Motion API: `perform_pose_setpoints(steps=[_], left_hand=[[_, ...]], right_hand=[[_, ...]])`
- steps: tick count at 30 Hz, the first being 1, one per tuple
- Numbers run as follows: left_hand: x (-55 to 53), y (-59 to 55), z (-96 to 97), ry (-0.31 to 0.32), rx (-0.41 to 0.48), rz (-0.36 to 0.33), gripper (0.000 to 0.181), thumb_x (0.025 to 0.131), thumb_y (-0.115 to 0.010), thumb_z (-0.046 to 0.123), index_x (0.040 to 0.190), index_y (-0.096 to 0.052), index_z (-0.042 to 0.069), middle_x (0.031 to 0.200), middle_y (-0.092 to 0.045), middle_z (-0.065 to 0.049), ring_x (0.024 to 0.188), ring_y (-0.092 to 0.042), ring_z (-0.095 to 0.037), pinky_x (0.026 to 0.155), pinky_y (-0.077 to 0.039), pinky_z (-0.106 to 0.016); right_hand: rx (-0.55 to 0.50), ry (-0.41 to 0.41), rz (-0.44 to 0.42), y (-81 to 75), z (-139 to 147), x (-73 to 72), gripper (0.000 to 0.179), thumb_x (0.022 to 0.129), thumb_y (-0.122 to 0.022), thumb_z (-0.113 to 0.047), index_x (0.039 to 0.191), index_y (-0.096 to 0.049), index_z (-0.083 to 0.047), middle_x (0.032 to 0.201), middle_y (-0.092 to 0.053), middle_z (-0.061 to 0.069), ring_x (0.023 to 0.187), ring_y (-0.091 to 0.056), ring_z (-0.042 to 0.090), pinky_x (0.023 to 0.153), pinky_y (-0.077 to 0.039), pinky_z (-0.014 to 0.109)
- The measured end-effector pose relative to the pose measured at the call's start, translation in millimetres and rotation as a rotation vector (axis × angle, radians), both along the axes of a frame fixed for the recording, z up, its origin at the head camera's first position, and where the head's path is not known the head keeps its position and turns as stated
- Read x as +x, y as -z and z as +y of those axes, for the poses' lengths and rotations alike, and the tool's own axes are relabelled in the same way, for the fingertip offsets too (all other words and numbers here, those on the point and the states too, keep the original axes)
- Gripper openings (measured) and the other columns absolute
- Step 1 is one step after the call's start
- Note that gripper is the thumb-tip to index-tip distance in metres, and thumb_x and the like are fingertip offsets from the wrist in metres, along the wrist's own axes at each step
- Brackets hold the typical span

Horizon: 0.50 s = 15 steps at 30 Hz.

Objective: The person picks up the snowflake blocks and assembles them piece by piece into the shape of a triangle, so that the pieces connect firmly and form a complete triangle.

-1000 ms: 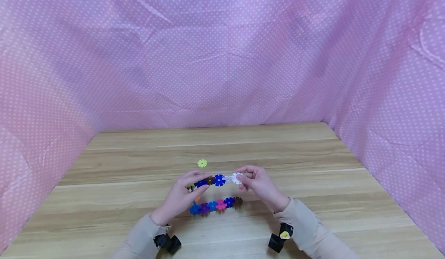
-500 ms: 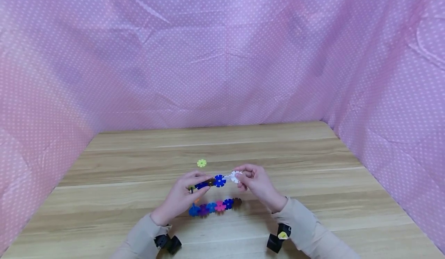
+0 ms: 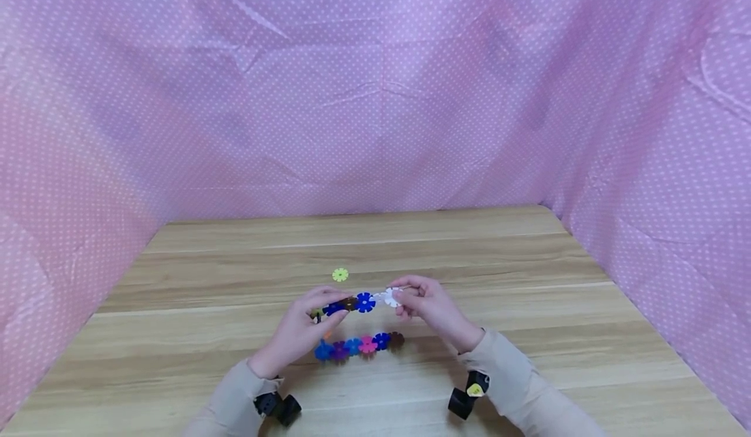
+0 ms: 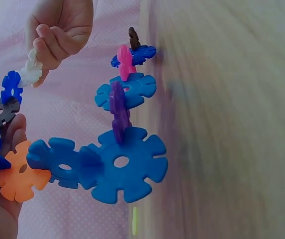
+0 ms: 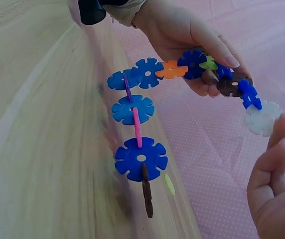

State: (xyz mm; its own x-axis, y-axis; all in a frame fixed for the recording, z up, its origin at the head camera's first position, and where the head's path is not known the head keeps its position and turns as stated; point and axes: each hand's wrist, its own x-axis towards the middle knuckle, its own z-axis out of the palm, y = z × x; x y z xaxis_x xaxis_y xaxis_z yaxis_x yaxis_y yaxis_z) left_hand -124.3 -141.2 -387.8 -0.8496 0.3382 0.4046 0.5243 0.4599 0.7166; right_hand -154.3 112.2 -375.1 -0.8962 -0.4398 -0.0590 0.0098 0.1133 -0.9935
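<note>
My left hand [image 3: 298,325] grips a linked chain of notched, flower-shaped plastic discs by its brown disc [image 3: 350,304] and the blue discs beside it. Beyond the thumb, a dark blue disc [image 3: 365,302] joins a white disc [image 5: 261,118]. My right hand [image 3: 433,306] pinches a white disc [image 3: 392,297] at that end; whether it is fully slotted in cannot be told. The chain bends through an orange disc [image 4: 24,170] and a large blue disc [image 4: 130,164]. Its other arm runs through purple [image 4: 119,112] and pink [image 3: 368,344] discs to another brown disc [image 3: 396,340].
A loose yellow-green disc [image 3: 340,274] lies flat on the wooden table [image 3: 499,254], beyond the hands. Pink dotted cloth [image 3: 375,130] hangs around the table's back and sides. Black wrist cameras [image 3: 461,403] sit at both cuffs.
Both hands have shifted slightly left together with the chain. The white disc in my right hand has come a little closer to the dark blue disc. The loose yellow-green disc stays put.
</note>
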Motion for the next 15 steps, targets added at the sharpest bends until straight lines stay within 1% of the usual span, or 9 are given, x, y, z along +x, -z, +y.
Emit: perform_pose_setpoints(steps=[3, 5, 8, 10, 11, 13, 15], left_hand=[[-1.2, 1.4, -4.0, -0.014, 0.007, 0.009, 0.025, 0.089, -0.065, 0.015, 0.114, -0.069, 0.014, 0.112, -0.067, 0.000, 0.107, -0.061, -0.018, 0.091, -0.051, -0.036], [-1.3, 1.8, -7.0, -0.025, 0.018, 0.006, 0.024, 0.090, -0.065, 0.015, 0.113, -0.069, 0.012, 0.113, -0.067, -0.002, 0.108, -0.060, -0.020, 0.091, -0.050, -0.038], [0.4, 0.4, -12.8, -0.051, 0.043, -0.031, 0.025, 0.089, -0.065, 0.015, 0.114, -0.069, 0.011, 0.117, -0.066, -0.005, 0.112, -0.058, -0.023, 0.094, -0.047, -0.044], [2.3, -1.2, -18.0, -0.083, 0.059, -0.071, 0.026, 0.090, -0.065, 0.017, 0.115, -0.068, 0.012, 0.119, -0.065, -0.004, 0.113, -0.057, -0.023, 0.094, -0.047, -0.044], [3.1, -2.0, -21.1, -0.100, 0.071, -0.096, 0.026, 0.090, -0.065, 0.018, 0.115, -0.068, 0.012, 0.119, -0.065, -0.005, 0.113, -0.057, -0.022, 0.094, -0.047, -0.042], [5.1, -3.5, -27.7, -0.138, 0.087, -0.131, 0.027, 0.091, -0.064, 0.019, 0.116, -0.068, 0.012, 0.120, -0.064, -0.005, 0.111, -0.057, -0.017, 0.090, -0.049, -0.034], [6.3, -4.3, -35.0, -0.180, 0.103, -0.151, 0.027, 0.091, -0.063, 0.020, 0.116, -0.068, 0.012, 0.120, -0.064, -0.006, 0.107, -0.057, -0.008, 0.084, -0.050, -0.024]], right_hand=[[-0.013, -0.025, 0.001, 1.1, 0.7, -2.9, 0.038, 0.096, -0.054, -0.020, 0.122, -0.054, 0.007, 0.079, -0.064, 0.001, 0.072, -0.061, 0.014, 0.073, -0.055, 0.032], [-0.029, -0.041, -0.005, 1.5, 1.2, -4.4, 0.038, 0.097, -0.052, -0.022, 0.123, -0.054, 0.006, 0.080, -0.063, 0.001, 0.072, -0.060, 0.013, 0.073, -0.055, 0.031], [-0.057, -0.052, -0.015, 3.2, 1.5, -7.2, 0.040, 0.098, -0.050, -0.022, 0.125, -0.052, 0.006, 0.080, -0.062, 0.001, 0.073, -0.059, 0.013, 0.074, -0.055, 0.032], [-0.060, -0.049, -0.018, 6.1, 1.0, -10.4, 0.040, 0.098, -0.050, -0.021, 0.126, -0.050, 0.008, 0.080, -0.061, 0.000, 0.073, -0.059, 0.012, 0.075, -0.055, 0.031], [-0.058, -0.046, -0.022, 7.5, 0.5, -12.2, 0.041, 0.098, -0.050, -0.020, 0.126, -0.049, 0.010, 0.080, -0.061, 0.001, 0.074, -0.059, 0.012, 0.077, -0.055, 0.032], [-0.038, -0.039, -0.020, 10.9, -0.8, -16.1, 0.042, 0.097, -0.050, -0.019, 0.126, -0.047, 0.012, 0.083, -0.062, 0.003, 0.076, -0.060, 0.014, 0.080, -0.055, 0.035], [-0.006, -0.023, -0.018, 13.9, -3.2, -20.1, 0.043, 0.097, -0.051, -0.018, 0.126, -0.047, 0.013, 0.087, -0.063, 0.010, 0.079, -0.061, 0.016, 0.084, -0.054, 0.039]])
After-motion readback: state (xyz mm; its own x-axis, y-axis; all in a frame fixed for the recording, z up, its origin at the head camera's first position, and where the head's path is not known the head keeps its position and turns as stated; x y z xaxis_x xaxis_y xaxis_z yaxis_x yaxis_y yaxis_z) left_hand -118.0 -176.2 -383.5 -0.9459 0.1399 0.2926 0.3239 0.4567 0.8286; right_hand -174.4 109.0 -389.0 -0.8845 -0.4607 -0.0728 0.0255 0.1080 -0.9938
